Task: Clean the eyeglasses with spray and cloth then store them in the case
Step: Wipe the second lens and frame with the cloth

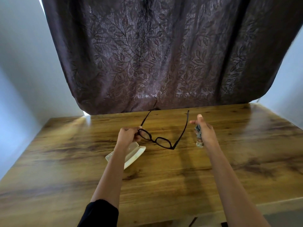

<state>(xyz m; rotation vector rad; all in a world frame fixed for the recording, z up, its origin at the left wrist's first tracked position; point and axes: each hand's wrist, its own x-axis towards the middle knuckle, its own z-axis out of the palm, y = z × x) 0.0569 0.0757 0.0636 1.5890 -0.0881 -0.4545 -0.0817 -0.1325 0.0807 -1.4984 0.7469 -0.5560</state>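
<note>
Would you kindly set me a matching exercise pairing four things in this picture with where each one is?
1 black-framed eyeglasses
2 small spray bottle
3 white glasses case
4 dark brown leaf-patterned curtain

A lying on the wooden table
B hanging behind the table
C held by the left hand
D held by the right hand

Pairs: 1-C, 2-D, 3-A, 4-B.

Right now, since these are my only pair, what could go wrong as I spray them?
The left hand grips the eyeglasses by one corner, in the air, so they may twist or slip. The right hand holds the spray bottle off to one side; mist could miss the lenses and wet the open case.
</note>
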